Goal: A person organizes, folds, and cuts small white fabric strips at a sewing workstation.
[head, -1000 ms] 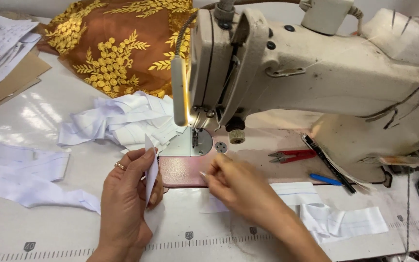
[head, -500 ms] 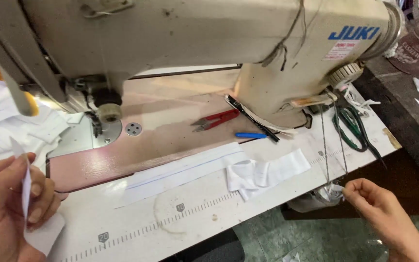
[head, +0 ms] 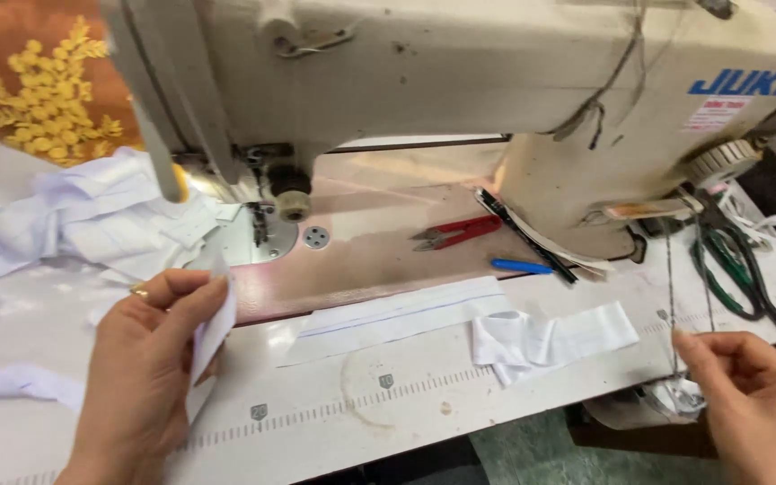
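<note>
The left hand (head: 150, 377) is pinching a white strip (head: 213, 328) upright, near left of the needle (head: 259, 224). The right hand (head: 752, 404), far right, is pinching a thread (head: 671, 296) running up to the machine (head: 496, 81).

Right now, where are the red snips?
The red snips lie on the sewing machine bed, centre of the head view, just left of the blue pen.

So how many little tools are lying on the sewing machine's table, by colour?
Red thread snips: 1
Blue pen-like tool: 1
Black-handled scissors: 1
Total: 3
</note>
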